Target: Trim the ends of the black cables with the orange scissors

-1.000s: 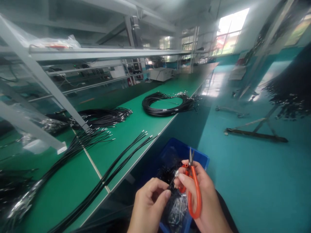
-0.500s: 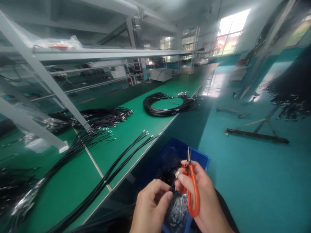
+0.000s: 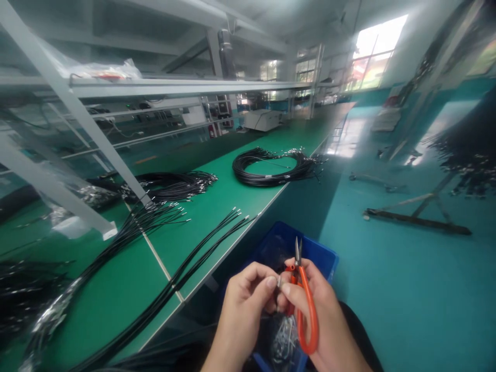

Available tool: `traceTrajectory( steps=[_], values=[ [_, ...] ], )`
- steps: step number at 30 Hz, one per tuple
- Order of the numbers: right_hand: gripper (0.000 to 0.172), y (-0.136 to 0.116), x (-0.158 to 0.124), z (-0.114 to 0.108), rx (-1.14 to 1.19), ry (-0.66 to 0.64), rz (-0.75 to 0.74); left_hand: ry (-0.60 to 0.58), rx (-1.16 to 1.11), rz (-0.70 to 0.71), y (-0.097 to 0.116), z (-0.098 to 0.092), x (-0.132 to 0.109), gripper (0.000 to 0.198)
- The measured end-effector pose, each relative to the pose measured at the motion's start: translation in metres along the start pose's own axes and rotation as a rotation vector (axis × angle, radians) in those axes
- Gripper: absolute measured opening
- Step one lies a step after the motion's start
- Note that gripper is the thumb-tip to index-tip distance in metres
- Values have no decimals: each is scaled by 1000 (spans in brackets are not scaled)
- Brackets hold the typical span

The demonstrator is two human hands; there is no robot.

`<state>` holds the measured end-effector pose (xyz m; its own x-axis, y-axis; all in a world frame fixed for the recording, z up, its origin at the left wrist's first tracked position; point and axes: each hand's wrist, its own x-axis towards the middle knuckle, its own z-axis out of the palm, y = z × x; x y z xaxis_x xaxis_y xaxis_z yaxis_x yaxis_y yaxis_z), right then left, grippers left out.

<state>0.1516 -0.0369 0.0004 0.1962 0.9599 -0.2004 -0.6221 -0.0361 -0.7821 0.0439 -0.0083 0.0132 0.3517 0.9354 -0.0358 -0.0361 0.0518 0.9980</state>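
Fingers (image 3: 271, 281) of our left hand (image 3: 242, 310) pinch a small metal-tipped wire end (image 3: 278, 281) against our right hand (image 3: 321, 320), which grips orange snips (image 3: 306, 310). Hands have risen and closed together over the blue bin (image 3: 318, 256); glossy black cables (image 3: 186, 268) lie on the green desk (image 3: 217, 206).

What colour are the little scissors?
The scissors have an orange handle and grey metal blades, seen in the head view.

Bin (image 3: 323, 256) beside the bench (image 3: 217, 206) edge, wire coil (image 3: 271, 168) farther along the bench, wire bundles (image 3: 155, 217) to its left
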Motion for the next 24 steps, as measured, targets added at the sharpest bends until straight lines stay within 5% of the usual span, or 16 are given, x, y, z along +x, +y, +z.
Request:
traceTrajectory(
  steps=[12,18,21,24],
  values=[
    [31,1,1,0,53,-15,62,-21,-346,-76,-4,-3,1,10],
    [28,-1,-1,3,63,1,56,-75,-358,-60,-7,-5,4,9],
    [23,-2,-1,4,65,4,40,-18,-370,-59,-9,-10,3,9],
    [24,-3,-1,4,65,33,55,76,-147,48,-8,-16,-1,4]
  ],
)
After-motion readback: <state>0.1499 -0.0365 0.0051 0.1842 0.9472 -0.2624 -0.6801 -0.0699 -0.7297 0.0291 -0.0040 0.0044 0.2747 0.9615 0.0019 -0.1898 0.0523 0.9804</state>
